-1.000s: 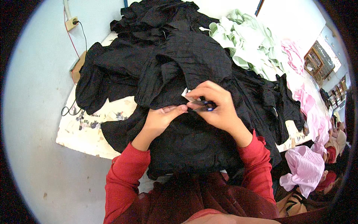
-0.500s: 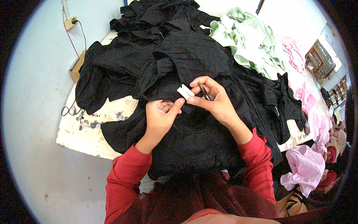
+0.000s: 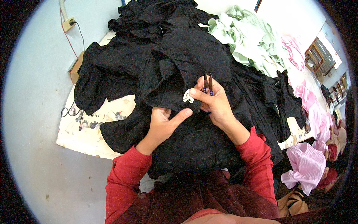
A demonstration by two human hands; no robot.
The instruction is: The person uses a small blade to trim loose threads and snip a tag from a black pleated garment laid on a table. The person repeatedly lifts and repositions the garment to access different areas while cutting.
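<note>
Far left: pale wall (image 3: pixel 33 119), socket (image 3: pixel 68 24) high on it, dark cord running down from it. Table (image 3: pixel 84 143) comes next: left corner juts toward the wall, and a stained pale strip of its top shows between that edge and the black cloth (image 3: pixel 190 52). Front edge runs right, goes under the cloth, which hangs over it toward the person, then shows again past the right forearm.

Left hand (image 3: pixel 162 125) is at mid-table, well apart from wall and table corner. Thumb out wide, pointing up and right; fingers bent in at the cloth's near fold, tips hidden, so can't tell if they grip it. Thumb tip is near the tag (image 3: pixel 187 97), small gap between.

Tag is white, bent, over the middle of the cloth, pinched by thumb and forefinger of the right hand (image 3: pixel 216 102). Same hand carries snips (image 3: pixel 211 85) in the palm, two dark blades pointing up, slightly apart, beyond the fingers.

Right of that, cloth crowds the top: green cloth (image 3: pixel 248 41) at the far side, pink cloth (image 3: pixel 307 97) along the right edge, lilac cloth (image 3: pixel 304 164) just past the near right edge
</note>
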